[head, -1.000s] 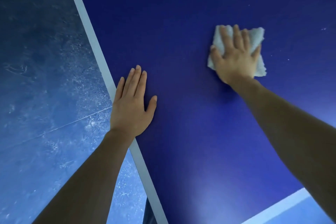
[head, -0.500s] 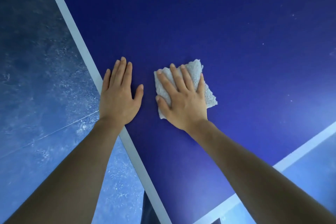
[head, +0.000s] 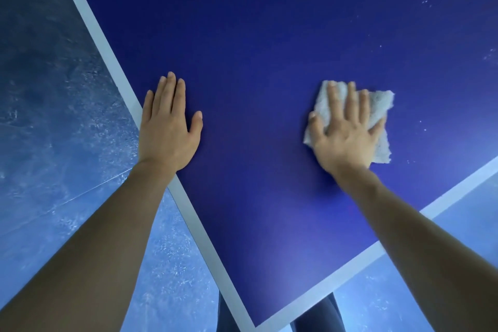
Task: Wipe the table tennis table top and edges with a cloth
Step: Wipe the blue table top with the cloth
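The dark blue table tennis table (head: 256, 67) fills the view, its corner pointing toward me at the bottom. A white edge line (head: 107, 51) runs down its left side and another (head: 436, 205) along the right. My right hand (head: 346, 132) presses flat with spread fingers on a white fluffy cloth (head: 381, 108) lying on the table top. The cloth shows past the fingertips and to the right of the palm. My left hand (head: 168, 124) rests flat on the table near the left edge line, fingers straight and together.
Pale dust specks (head: 425, 3) dot the table at the upper right. A shiny blue floor (head: 48, 116) lies beyond the left edge and below the right one. Dark table legs (head: 318, 315) show under the corner.
My right hand slid the cloth left to beside my left hand, then back out to the right. My left hand stayed flat by the left edge. The view shifted slightly.
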